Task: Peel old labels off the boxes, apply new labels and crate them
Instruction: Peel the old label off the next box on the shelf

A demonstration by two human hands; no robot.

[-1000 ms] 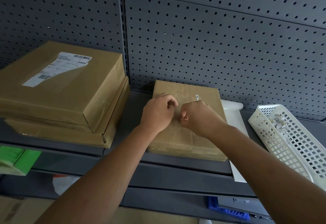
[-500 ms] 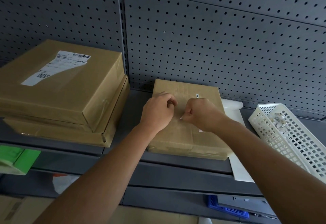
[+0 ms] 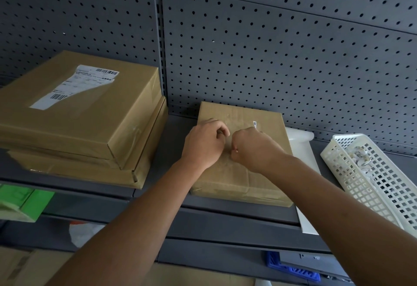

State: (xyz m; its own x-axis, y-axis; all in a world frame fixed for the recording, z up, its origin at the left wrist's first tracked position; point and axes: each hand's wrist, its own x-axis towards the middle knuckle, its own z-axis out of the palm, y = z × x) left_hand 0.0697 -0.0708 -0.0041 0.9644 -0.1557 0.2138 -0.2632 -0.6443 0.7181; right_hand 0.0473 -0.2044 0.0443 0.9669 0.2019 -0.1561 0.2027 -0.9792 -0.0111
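A flat cardboard box (image 3: pixel 266 173) lies on the grey shelf (image 3: pixel 173 132) in the middle. Its top shows shiny tape residue and one small white label scrap (image 3: pixel 255 124). My left hand (image 3: pixel 203 143) rests on the box's left part with its fingers curled under. My right hand (image 3: pixel 255 148) is curled right beside it, thumb tip down on the cardboard between the two hands. Whether either hand holds anything is hidden. At the left stand two stacked boxes (image 3: pixel 74 123); the top one carries a partly torn white barcode label (image 3: pixel 67 89).
A white perforated basket (image 3: pixel 370 177) holding crumpled label scraps sits at the right. A white backing sheet (image 3: pixel 302 148) lies under the box's right side and overhangs the shelf edge. Pegboard backs the shelf. Below are green items (image 3: pixel 20 200), a blue crate (image 3: pixel 291 267) and cartons.
My right hand has shifted slightly back toward my left hand, its thumb working on the box top. The left hand and the box have stayed put.
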